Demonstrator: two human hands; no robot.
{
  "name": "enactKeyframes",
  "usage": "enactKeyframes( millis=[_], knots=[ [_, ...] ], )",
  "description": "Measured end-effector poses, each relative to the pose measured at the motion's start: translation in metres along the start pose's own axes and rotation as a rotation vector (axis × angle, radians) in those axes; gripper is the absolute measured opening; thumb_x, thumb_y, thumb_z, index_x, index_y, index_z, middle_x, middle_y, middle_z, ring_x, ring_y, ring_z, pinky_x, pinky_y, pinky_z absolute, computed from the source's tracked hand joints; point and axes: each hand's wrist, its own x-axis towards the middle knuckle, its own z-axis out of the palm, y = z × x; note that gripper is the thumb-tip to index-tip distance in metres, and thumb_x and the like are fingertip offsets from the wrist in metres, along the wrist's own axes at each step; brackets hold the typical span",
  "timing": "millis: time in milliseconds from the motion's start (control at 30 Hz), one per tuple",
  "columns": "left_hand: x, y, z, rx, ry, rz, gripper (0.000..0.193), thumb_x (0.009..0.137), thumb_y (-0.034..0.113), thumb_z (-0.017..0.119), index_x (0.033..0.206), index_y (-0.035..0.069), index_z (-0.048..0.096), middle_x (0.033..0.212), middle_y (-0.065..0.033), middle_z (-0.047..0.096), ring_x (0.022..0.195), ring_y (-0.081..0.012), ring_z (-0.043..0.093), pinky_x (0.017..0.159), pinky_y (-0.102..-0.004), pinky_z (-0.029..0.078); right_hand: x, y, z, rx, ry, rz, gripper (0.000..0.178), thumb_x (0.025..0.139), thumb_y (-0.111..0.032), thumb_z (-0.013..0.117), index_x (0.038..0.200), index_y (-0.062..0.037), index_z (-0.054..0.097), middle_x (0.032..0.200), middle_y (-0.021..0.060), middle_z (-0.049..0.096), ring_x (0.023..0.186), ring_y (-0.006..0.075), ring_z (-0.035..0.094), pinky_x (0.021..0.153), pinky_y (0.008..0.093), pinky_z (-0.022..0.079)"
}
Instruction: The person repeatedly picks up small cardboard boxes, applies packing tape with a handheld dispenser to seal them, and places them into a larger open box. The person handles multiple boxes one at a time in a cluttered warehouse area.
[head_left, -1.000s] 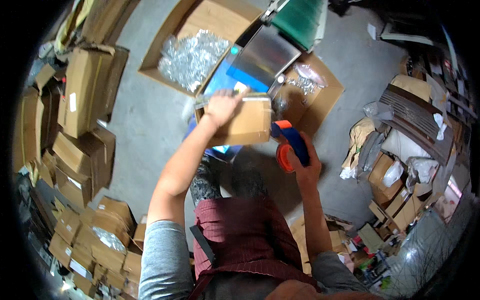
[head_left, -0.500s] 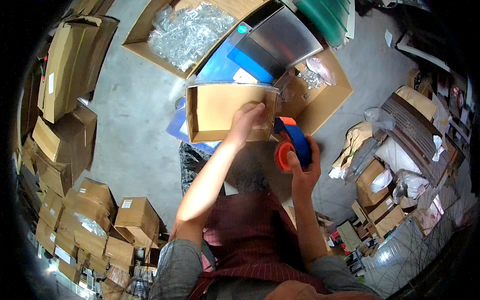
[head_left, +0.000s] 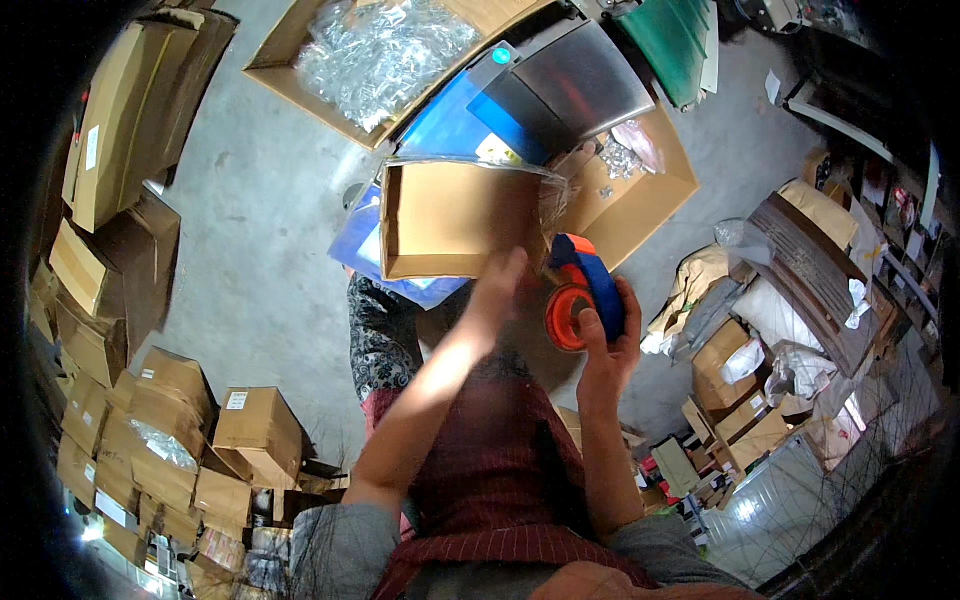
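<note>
My right hand (head_left: 606, 345) is closed around a blue and orange tape dispenser (head_left: 598, 283), with an orange-rimmed roll facing me. It is held beside the near right corner of a shallow open cardboard box (head_left: 450, 215). The box appears bare inside, and clear tape or film shows along its far and right edges. My left hand (head_left: 492, 295) is at the near edge of the box, fingers stretched forward, slightly blurred, with nothing seen in it. Under the box lie blue plastic sheets or bags (head_left: 358, 240).
Beyond stand a large carton (head_left: 290, 88) of clear plastic pieces, a dark metal-topped machine (head_left: 580, 75) and another open carton (head_left: 655, 205) with small clear pieces. Stacked cartons (head_left: 260, 430) stand at the left. Bags and cardboard (head_left: 790, 310) crowd the right.
My left hand has drawn back from inside the box toward me, to its near edge. My right hand still holds the tape dispenser in nearly the same place.
</note>
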Motion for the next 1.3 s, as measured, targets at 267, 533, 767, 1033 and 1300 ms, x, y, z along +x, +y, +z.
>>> enactKeyframes(
  millis=[267,533,767,1033,1300],
  knots=[
    [-0.018,-0.074,0.016,-0.598,-0.547,0.17,0.053,0.108,0.04,0.045,0.152,0.009,0.04,0.134,-0.0097,0.06,0.116,-0.0238,0.065,0.098,-0.0432,0.056,0.003,0.014,0.001,-0.01,-0.008,-0.026,0.056,0.094,-0.006,0.067,0.146,0.0008,0.047,0.134,0.011,0.058,0.115,0.0171,0.058,0.102,0.0313,0.046],
    [-0.003,-0.05,-0.009,-0.168,-0.412,0.419,0.044,0.109,0.032,0.049,0.143,0.004,0.053,0.118,-0.0088,0.068,0.1,-0.0127,0.067,0.08,-0.0315,0.06,0.011,0.017,0.001,-0.112,-0.137,-0.137,0.057,0.096,-0.006,0.067,0.147,0.0017,0.042,0.135,0.0144,0.058,0.121,0.0205,0.055,0.106,0.0333,0.043],
    [0.005,-0.035,-0.026,0.157,-0.363,0.603,0.045,0.107,0.034,0.052,0.14,0.003,0.055,0.105,-0.0139,0.071,0.094,-0.0207,0.069,0.077,-0.0326,0.056,0.025,0.034,-0.005,-0.368,-0.115,-0.204,0.04,0.102,-0.018,0.064,0.136,-0.0055,0.046,0.095,0.007,0.067,0.081,0.0104,0.06,0.071,0.025,0.049],
    [-0.014,-0.03,-0.018,0.527,-0.064,1.084,0.085,0.075,0.048,0.087,0.135,0.0,0.05,0.126,-0.0199,0.054,0.116,-0.0382,0.058,0.096,-0.0443,0.048,0.036,0.058,-0.01,-0.293,-0.107,-0.206,0.045,0.102,-0.026,0.065,0.136,-0.0053,0.043,0.091,0.0085,0.068,0.075,0.0092,0.06,0.062,0.0239,0.049],
    [0.001,-0.017,-0.025,0.59,-0.104,1.149,0.086,0.062,0.03,0.092,0.132,0.0,0.052,0.125,-0.0203,0.055,0.117,-0.0402,0.058,0.1,-0.0445,0.048,0.039,0.045,-0.006,-0.39,-0.153,-0.197,0.046,0.101,-0.024,0.067,0.135,-0.0038,0.044,0.093,0.0092,0.069,0.075,0.0099,0.061,0.064,0.0236,0.049]
  ],
)
